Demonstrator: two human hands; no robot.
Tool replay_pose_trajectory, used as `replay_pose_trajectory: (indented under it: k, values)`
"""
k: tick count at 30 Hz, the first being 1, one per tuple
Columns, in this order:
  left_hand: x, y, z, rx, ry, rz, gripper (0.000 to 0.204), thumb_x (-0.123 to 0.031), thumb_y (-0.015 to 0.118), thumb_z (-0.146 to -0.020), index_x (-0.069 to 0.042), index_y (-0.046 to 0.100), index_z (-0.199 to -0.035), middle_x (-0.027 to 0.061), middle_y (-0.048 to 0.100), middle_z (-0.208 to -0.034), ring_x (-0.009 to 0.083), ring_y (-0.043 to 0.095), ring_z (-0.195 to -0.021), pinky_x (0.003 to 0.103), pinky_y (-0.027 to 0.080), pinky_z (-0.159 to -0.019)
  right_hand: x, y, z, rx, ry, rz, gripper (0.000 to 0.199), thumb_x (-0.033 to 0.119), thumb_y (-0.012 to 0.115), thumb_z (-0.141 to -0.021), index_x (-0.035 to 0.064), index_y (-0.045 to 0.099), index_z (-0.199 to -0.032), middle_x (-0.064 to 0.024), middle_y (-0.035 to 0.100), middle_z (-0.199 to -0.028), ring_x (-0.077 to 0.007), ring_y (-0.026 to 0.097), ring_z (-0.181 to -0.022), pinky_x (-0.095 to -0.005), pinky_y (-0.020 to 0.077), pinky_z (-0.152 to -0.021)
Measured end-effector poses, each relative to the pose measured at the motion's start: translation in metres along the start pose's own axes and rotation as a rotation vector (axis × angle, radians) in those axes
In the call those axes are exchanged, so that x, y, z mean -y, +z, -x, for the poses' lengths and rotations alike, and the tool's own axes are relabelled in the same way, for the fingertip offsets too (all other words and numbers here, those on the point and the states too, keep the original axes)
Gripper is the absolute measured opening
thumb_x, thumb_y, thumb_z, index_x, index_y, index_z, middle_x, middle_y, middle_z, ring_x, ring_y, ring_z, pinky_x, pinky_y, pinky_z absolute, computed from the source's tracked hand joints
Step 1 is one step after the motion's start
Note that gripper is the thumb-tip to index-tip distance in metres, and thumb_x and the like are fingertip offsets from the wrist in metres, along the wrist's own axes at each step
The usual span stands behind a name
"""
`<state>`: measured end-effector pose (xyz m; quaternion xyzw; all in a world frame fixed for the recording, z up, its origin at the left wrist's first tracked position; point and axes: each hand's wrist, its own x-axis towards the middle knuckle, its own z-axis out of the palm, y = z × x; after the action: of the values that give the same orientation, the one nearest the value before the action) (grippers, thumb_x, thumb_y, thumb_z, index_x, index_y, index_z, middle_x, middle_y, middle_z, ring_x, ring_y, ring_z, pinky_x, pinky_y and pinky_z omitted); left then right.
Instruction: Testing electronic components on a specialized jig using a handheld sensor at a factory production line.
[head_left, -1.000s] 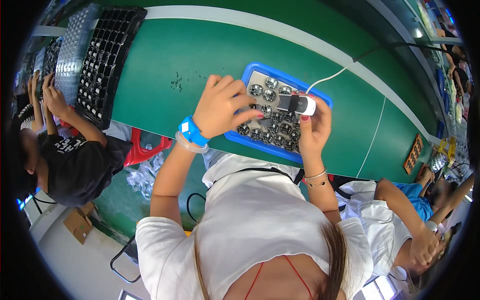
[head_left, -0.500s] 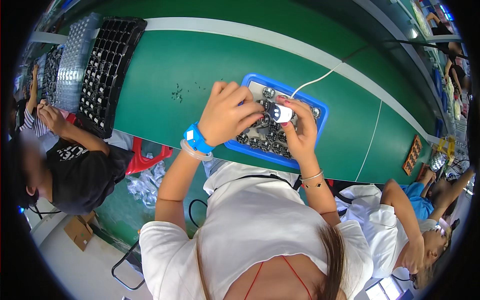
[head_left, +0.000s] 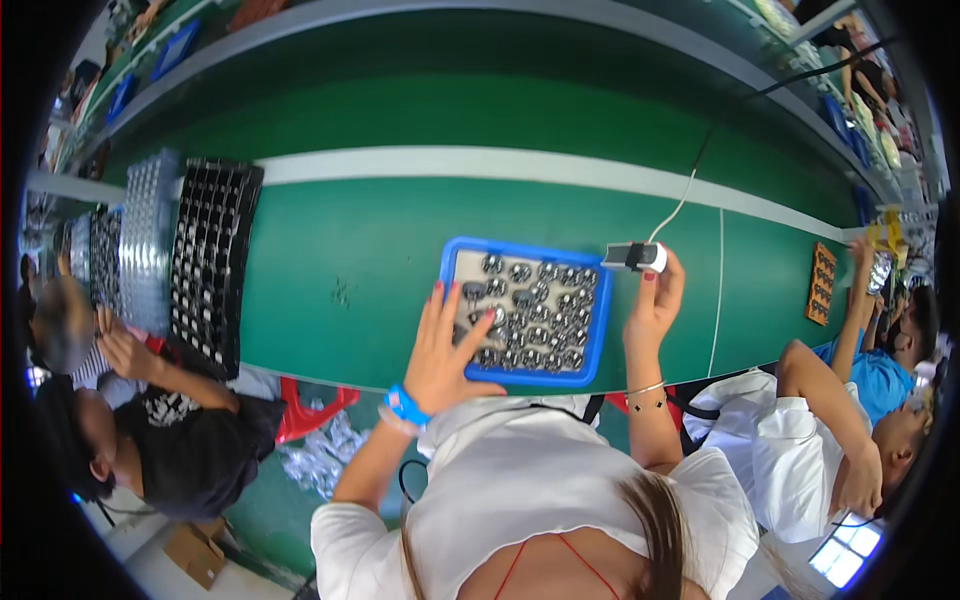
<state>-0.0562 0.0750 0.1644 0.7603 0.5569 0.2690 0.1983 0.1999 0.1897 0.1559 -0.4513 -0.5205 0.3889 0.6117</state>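
A person's right hand [head_left: 656, 300] grips a corded handheld device [head_left: 632, 257] by its white end [head_left: 659, 259], thumb below and fingers behind, above a green workbench [head_left: 340, 230]. The device lies level across the view at the upper right corner of a blue tray [head_left: 600, 335], its long axis running left to right, the grey end pointing left and the white end right, where a white cable [head_left: 677, 212] climbs away. It looks light, stiff and smooth-shelled, likely best held around the white end with the cable left slack. The left hand [head_left: 437, 352], fingers spread and clasping nothing, reaches over the tray's left edge; whether its 2 nearest fingertips touch the glossy round parts [head_left: 538, 335] is hard to tell. Those parts appear hard, slippery and easily scratched, best lifted by their sides.
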Motion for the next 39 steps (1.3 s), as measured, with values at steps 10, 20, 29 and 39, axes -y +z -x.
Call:
replay_pose_trajectory:
  k: [10, 20, 29, 39]
  values:
    - [0.065, 0.041, -0.043, -0.201, -0.079, -0.132, 0.11, -0.042, 0.087, -0.052, -0.012, 0.032, -0.142, 0.0267, 0.015, -0.149, 0.0503, 0.016, -0.136, 0.056, 0.025, -0.108, -0.055, -0.036, 0.032, -0.186, 0.064, 0.041, 0.033, 0.005, 0.051, -0.094, -0.003, 0.044, -0.125, -0.0118, 0.054, -0.12, -0.0186, 0.054, -0.112, -0.0294, 0.041, -0.097]
    - [0.124, 0.015, -0.142, -0.27, -0.016, -0.085, 0.11, -0.039, 0.088, -0.054, -0.017, 0.029, -0.144, 0.024, 0.015, -0.15, 0.0462, 0.022, -0.135, 0.049, 0.029, -0.109, -0.049, -0.047, 0.121, -0.07, -0.015, 0.309, 0.029, 0.005, 0.054, -0.09, -0.003, 0.05, -0.118, -0.01, 0.053, -0.114, -0.0192, 0.055, -0.106, -0.0312, 0.0418, -0.095]
    - [0.07, -0.034, -0.134, -0.442, 0.099, -0.146, 0.075, -0.009, 0.071, -0.075, -0.008, 0.034, -0.14, 0.0248, 0.022, -0.146, 0.0421, 0.028, -0.132, 0.045, 0.028, -0.107, 0.024, -0.007, 0.091, 0.057, -0.154, 0.413, 0.03, 0.002, 0.062, -0.08, 0.002, 0.059, -0.11, -0.0153, 0.06, -0.11, -0.0289, 0.058, -0.1, -0.0349, 0.0456, -0.089]
    - [0.014, 0.039, 0.143, -0.408, -0.293, 0.12, 0.026, -0.001, 0.063, -0.074, -0.003, 0.057, -0.099, 0.0135, 0.055, -0.092, 0.0239, 0.056, -0.083, 0.035, 0.047, -0.071, -0.014, 0.039, 0.029, 0.353, -0.285, 0.325, 0.036, 0.0, 0.066, -0.075, 0.0041, 0.061, -0.11, -0.0118, 0.061, -0.111, -0.0291, 0.057, -0.1, -0.0364, 0.046, -0.087]
